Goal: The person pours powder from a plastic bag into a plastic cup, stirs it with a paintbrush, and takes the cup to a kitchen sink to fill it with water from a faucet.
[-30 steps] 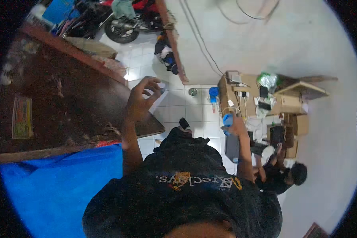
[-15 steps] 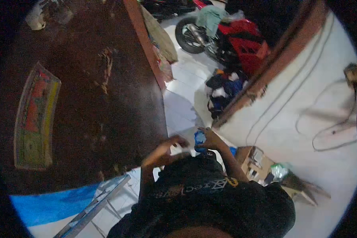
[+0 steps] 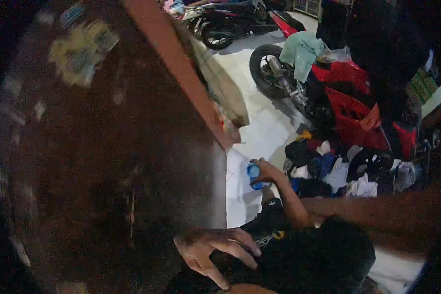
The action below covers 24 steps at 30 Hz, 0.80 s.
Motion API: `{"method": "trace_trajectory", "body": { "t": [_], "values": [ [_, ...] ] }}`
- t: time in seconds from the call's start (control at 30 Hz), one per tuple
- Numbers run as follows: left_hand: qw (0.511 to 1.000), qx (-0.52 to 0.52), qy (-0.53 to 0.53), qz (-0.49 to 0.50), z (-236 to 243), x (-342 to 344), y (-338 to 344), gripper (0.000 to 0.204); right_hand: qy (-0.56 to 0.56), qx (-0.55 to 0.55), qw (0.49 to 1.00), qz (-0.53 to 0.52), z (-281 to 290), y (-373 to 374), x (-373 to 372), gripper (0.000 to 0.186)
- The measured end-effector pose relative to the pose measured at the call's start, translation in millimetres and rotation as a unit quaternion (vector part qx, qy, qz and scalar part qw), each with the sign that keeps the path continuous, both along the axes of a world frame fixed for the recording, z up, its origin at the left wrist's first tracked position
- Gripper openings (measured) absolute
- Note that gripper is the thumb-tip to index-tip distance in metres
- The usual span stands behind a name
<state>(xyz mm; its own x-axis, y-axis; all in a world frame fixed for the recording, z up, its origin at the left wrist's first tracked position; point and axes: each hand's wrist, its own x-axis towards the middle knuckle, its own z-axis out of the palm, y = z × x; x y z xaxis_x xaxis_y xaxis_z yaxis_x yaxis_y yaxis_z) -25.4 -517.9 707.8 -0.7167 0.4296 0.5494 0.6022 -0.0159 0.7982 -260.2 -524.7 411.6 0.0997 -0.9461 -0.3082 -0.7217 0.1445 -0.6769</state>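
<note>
White floor tiles [image 3: 262, 130] run up the middle of the frame between a dark brown board [image 3: 132, 157] at left and a red motorbike [image 3: 349, 110] at upper right. Pale green cloth [image 3: 303, 51] drapes over the motorbike's rear, perhaps as a cover, and clothes [image 3: 335, 174] lie heaped below. Near the centre, the right hand [image 3: 268, 172] wraps thumb and fingers round a blue container [image 3: 252, 170], probably to keep it steady; its contents, if any, cannot be made out in such dim light. At lower centre, the left hand [image 3: 213, 251] spreads its bent fingers before the dark shirt [image 3: 318, 257], gripping nothing visible.
</note>
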Motion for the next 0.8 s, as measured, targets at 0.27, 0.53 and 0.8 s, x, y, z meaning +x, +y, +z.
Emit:
{"method": "trace_trajectory", "body": {
  "t": [0.27, 0.53, 0.8],
  "values": [
    [0.964, 0.205, -0.031, -0.166, 5, -214, -153, 0.039, -0.07, -0.041, 0.997, -0.009, 56, -110, -161, 0.096],
    [0.922, 0.31, -0.175, -0.156, 22, -317, -252, 0.053, 0.097, 0.036, 0.994, -0.025, 33, -176, -311, 0.095],
    [0.806, 0.444, -0.391, 0.03, 23, -384, -377, 0.059, 0.049, 0.053, 0.978, -0.196, 77, -258, -365, 0.091]
  ]
}}
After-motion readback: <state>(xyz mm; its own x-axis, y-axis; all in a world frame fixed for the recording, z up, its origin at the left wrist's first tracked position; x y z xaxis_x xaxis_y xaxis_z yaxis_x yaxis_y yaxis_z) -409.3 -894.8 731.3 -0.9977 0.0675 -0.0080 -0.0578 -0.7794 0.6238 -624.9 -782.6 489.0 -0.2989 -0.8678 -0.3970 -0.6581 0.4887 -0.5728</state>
